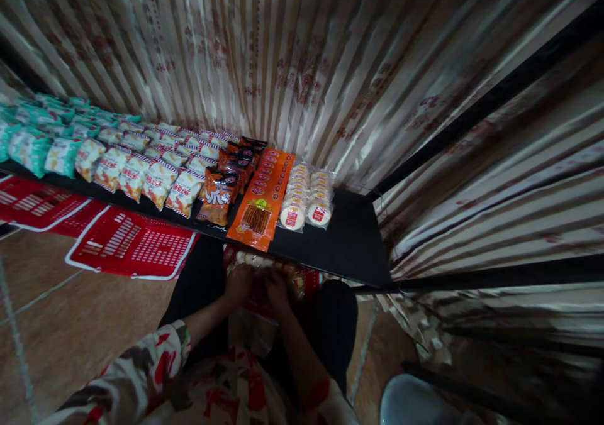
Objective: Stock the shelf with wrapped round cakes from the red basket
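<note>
Both my hands are low between my knees, just under the front edge of a black shelf (352, 236). My left hand (240, 285) and my right hand (275, 290) reach into a red basket (313, 278) holding pale and yellowish packaged items (257, 260). Deep shadow covers the fingers, so whether they grip anything is hidden. Directly above, the shelf carries a flat orange snack packet (262, 202) and two rows of round white wrapped snacks (304, 192). To their left stand brown-orange snack bags (219, 195).
Rows of white snack bags (158, 176) and teal snack bags (31, 148) fill the shelf's left part. Red baskets (134, 242) sit below it on the tiled floor (61, 312). A striped curtain (302, 66) hangs behind. Black frame bars (472, 107) run along the right, near a pale stool (419, 400).
</note>
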The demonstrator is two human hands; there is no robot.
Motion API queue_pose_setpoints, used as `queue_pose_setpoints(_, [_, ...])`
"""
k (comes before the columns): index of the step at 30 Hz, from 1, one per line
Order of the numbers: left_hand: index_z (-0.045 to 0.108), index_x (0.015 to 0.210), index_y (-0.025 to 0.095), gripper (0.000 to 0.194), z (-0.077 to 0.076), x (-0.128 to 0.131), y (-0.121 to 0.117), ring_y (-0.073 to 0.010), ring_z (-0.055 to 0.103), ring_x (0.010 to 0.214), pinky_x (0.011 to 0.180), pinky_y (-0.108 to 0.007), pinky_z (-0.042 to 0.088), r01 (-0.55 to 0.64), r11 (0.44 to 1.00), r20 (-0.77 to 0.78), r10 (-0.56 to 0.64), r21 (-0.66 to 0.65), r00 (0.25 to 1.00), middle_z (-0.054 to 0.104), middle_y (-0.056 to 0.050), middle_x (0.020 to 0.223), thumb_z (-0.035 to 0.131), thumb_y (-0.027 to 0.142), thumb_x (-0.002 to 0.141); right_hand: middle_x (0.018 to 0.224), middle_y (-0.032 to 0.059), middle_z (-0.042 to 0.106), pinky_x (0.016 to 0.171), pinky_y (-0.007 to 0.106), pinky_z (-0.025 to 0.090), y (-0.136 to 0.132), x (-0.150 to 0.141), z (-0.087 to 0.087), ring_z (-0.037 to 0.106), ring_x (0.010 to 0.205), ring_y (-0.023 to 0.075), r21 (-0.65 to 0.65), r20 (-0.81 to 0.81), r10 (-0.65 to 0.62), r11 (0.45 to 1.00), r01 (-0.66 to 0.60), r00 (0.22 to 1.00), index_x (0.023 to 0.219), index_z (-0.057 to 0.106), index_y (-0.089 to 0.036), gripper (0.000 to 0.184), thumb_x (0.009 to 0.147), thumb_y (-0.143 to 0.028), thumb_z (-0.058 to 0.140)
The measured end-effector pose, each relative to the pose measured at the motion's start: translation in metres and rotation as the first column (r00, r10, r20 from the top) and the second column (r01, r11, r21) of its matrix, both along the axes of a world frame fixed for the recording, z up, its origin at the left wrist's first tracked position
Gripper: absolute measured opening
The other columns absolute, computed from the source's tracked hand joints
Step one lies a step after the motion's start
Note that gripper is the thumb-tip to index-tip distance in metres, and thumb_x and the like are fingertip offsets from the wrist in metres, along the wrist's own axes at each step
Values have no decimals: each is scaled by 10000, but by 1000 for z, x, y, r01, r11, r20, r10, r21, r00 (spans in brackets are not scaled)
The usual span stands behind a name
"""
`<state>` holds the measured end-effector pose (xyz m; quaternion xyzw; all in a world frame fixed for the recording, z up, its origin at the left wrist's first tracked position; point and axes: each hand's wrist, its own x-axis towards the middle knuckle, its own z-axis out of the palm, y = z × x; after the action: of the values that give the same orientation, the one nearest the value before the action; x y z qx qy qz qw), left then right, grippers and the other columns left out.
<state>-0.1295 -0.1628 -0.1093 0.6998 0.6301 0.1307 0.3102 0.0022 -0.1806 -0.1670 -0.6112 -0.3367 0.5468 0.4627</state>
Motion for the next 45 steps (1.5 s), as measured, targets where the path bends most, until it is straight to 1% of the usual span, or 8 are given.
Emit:
queue_pose_setpoints(3, [654,806,155,206,5,0,2,-165,586,853,793,-260,422,5,1000,62,-5,-6,998,644,-65,837,463,209,860,1027,41,672,940,388,398,-2,4,14,582,992,225,17,135,1,1000,-4,991,941,675,-225,323,630,-232,593])
queue_pose_setpoints(8, [646,810,170,217,19,0,6,-151,584,865,798,-247,420,19,1000,126,-18,0,992,652,-41,876,444,95,788,931,15,686,934,394,379,-6,15,40,576,938,234,73,343,111,987,-144,933,893,699,-282,276,650,-190,604])
queue_pose_setpoints(15, [642,791,170,243,42,6,12,-154,576,809,756,-248,420,103,995,124,-102,-2,987,655,-26,821,415,91,752,822,54,635,825,351,399,-13,32,66,539,845,228,109,554,153,961,-253,818,823,722,-284,147,726,-319,617])
queue_pose_setpoints(21, [648,794,171,218,56,12,17,-136,584,793,731,-216,417,112,994,169,-111,3,979,667,-6,792,447,99,750,835,38,655,835,345,400,-13,44,78,557,848,217,210,497,135,940,-270,857,773,707,-266,113,704,-318,634])
queue_pose_setpoints(26, [671,816,169,202,73,18,23,-135,601,766,698,-208,425,104,994,190,-95,-36,977,680,-5,784,483,128,755,784,-3,677,714,295,458,-16,51,85,594,747,183,164,308,203,951,-262,929,828,677,-264,149,716,-323,597])
queue_pose_setpoints(32, [683,838,171,230,98,32,31,-128,608,766,689,-204,432,233,971,202,-218,-56,955,693,-7,802,479,108,752,908,1,697,756,307,472,-19,54,102,618,796,190,190,183,238,943,-272,954,1004,664,-260,322,702,-367,633])
queue_pose_setpoints(41, [662,850,175,252,113,63,39,-139,586,806,737,-226,441,335,939,149,-343,75,928,667,-15,829,439,90,769,824,16,701,695,299,482,-15,70,115,624,751,198,236,70,173,954,-185,982,888,696,-218,288,727,-443,617])
queue_pose_setpoints(45, [631,973,170,282,116,77,37,-176,552,930,853,-289,441,321,918,116,-354,232,928,636,-48,940,439,93,781,800,22,702,686,312,492,-12,82,117,635,729,204,199,-39,130,973,-120,991,896,690,-207,321,700,-457,644])
